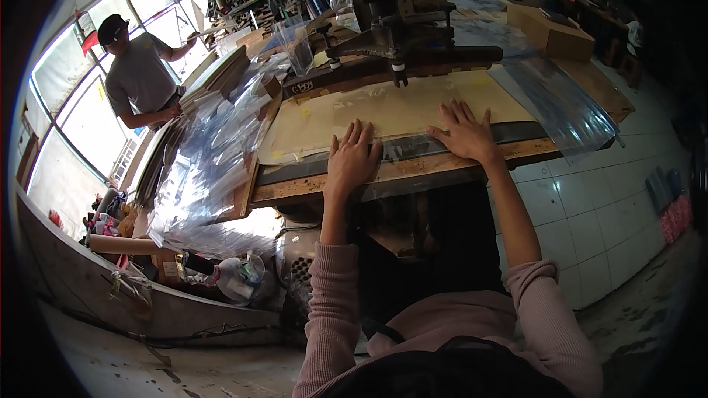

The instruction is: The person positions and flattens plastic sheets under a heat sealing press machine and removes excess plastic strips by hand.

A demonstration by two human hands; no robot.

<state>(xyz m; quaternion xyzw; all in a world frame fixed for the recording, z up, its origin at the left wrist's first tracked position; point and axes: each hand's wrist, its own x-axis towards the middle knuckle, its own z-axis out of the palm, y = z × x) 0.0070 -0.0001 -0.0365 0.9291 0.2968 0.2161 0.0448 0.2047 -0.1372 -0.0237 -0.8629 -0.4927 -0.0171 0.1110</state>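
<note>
Both my hands rest flat near the front edge of a cream-coloured board that lies under a dark metal press. My left hand has its fingers stretched forward over the board, its palm on the dark front strip. My right hand is spread, with the thumb pointing toward the left hand. A clear plastic sheet seems to lie beneath my hands, hanging slightly over the wooden table edge. Neither hand grips anything that I can see.
Piled clear plastic sheets spread at the left; more transparent sheets droop over the right corner. A cardboard box stands at the back right. Another person stands by the windows at the far left. Bags and scraps sit low at left.
</note>
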